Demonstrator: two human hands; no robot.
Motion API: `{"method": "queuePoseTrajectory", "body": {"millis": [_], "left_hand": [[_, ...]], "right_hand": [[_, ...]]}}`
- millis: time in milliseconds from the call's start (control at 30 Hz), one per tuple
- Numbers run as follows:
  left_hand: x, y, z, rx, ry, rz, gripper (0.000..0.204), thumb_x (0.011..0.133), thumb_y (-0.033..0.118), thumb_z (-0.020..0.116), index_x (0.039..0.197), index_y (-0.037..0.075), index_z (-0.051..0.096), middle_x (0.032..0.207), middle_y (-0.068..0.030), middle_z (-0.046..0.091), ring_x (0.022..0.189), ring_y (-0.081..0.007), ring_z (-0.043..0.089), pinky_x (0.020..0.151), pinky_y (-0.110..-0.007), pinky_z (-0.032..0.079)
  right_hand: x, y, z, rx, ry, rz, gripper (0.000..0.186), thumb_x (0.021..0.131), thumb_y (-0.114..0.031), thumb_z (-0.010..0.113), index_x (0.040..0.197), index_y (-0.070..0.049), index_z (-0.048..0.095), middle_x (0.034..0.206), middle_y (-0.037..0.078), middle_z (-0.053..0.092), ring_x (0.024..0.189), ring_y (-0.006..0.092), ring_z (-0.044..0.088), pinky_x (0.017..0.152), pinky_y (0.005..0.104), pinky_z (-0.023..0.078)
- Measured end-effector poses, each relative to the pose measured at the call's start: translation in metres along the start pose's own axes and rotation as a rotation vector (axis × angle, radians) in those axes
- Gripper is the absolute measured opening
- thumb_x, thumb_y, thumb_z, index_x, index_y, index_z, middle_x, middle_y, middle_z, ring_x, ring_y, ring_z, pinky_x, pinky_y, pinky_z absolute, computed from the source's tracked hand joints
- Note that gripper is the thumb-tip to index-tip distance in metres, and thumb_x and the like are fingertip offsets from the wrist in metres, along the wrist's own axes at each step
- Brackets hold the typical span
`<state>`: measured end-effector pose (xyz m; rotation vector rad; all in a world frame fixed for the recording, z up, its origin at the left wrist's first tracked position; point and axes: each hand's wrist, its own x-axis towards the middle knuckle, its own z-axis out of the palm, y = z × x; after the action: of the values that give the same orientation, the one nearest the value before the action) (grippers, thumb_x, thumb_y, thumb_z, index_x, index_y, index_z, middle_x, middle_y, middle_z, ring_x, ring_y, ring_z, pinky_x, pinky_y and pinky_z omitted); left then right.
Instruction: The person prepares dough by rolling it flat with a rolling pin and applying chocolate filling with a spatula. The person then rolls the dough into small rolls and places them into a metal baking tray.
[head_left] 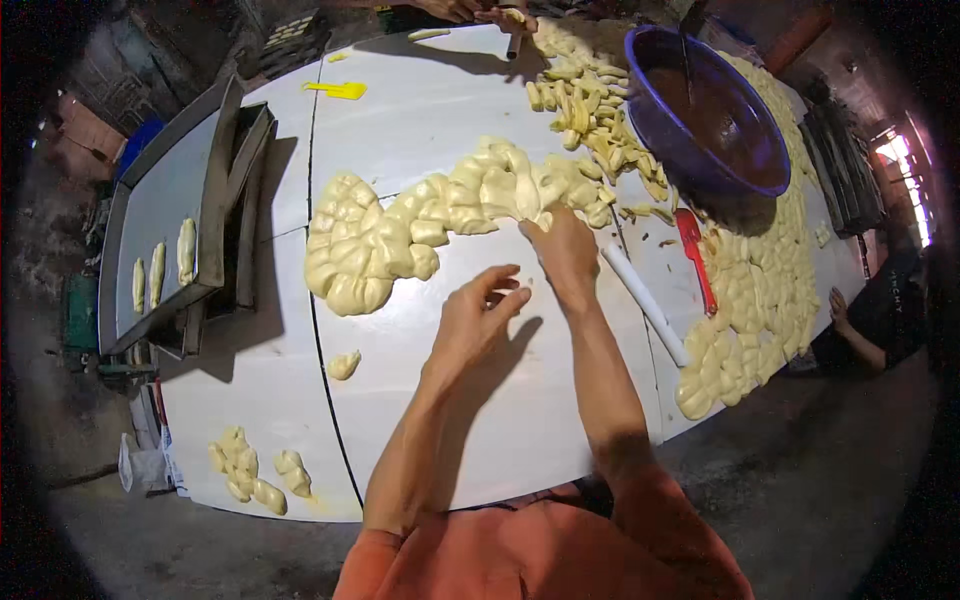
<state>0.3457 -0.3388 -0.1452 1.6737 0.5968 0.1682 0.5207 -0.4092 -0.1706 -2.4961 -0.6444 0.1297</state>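
A long mass of pale yellow dough lumps (355, 245) lies across the middle of the white table. At its near right edge, my right hand (565, 258) has its fingers closed on dough, pulling at a stretched part; the fingertips are partly hidden. Closer to me and to the left, my left hand (475, 318) hovers over the table with thumb and fingers apart, holding nothing. A white rolling pin (645, 303) rests just right of my right hand. Beyond it is a red flat-bladed tool (697, 262).
A purple basin (650, 105) of brown paste stands far right beside yellow strips (585, 105). More dough (755, 290) covers the right side. Left are tilted metal trays (208, 210) with rolled dough pieces. A yellow scraper (340, 90) lies far left; another person's hands (500, 18) work opposite.
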Motion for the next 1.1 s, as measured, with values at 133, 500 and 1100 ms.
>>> {"method": "queuePoseTrajectory", "body": {"millis": [133,500,1100], "left_hand": [[-0.026,-0.025,0.007,-0.122,-0.01,-0.067,0.048,0.097,0.028,0.069,0.134,-0.002,0.062,0.117,-0.0189,0.072,0.104,-0.0252,0.07,0.094,-0.037,0.055],[-0.115,0.0,-0.028,-0.1,-0.008,-0.287,0.049,0.095,0.027,0.073,0.135,0.001,0.063,0.12,-0.0169,0.073,0.109,-0.0241,0.069,0.099,-0.039,0.052],[-0.205,-0.048,0.028,0.886,0.152,0.393,0.058,0.09,0.032,0.072,0.138,0.004,0.057,0.147,-0.0152,0.054,0.137,-0.0306,0.05,0.104,-0.054,0.042]], "right_hand": [[0.013,0.009,0.001,0.091,-0.097,-0.003,0.042,0.085,-0.032,0.068,0.113,-0.001,0.069,0.105,0.024,0.071,0.097,0.0426,0.07,0.087,0.0529,0.054],[-0.139,0.032,-0.065,0.849,-1.041,0.263,0.028,0.088,-0.02,0.078,0.107,-0.003,0.068,0.091,0.002,0.066,0.082,0.0102,0.063,0.073,0.0245,0.051],[-0.223,0.017,-0.039,0.328,-0.311,-0.777,0.057,0.094,-0.044,0.068,0.134,-0.003,0.062,0.136,0.016,0.062,0.126,0.0346,0.058,0.104,0.0496,0.045]]}}
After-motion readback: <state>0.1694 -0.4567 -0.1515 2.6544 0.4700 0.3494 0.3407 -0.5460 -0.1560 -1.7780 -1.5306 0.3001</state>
